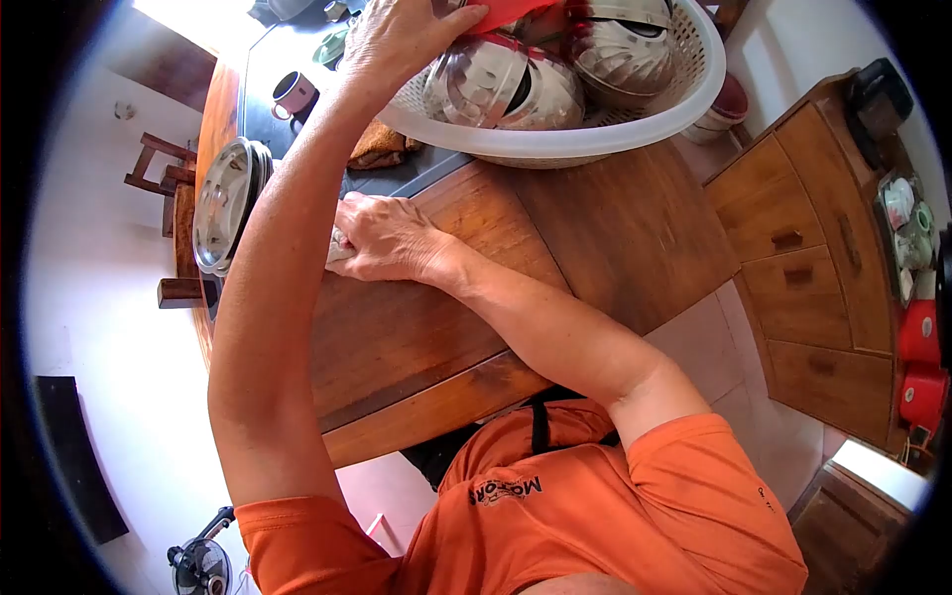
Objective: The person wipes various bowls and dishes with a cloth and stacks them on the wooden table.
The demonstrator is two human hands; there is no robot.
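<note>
My left hand (405, 38) reaches to the top edge of the view, its thumb over a red piece (511, 14) that looks like plastic. Its other fingers are partly cut off. Below it sits a white plastic basket (555, 144) holding shiny metal bowls or pots (506, 84), some with red and dark trim. Nearer to me, my right hand (389, 238) rests on the wooden table (426, 337), fingers curled around a pale crumpled cloth (339, 244), mostly hidden. Left of my forearm stand stacked metal bowls (226, 203), tilted on their side.
Behind my left forearm are a pinkish mug (294, 94) and a folded brown cloth (382, 146) on a dark mat. A wooden cabinet (813, 238) stands right, with a pail (722, 107) near it. A fan (200, 565) is at lower left.
</note>
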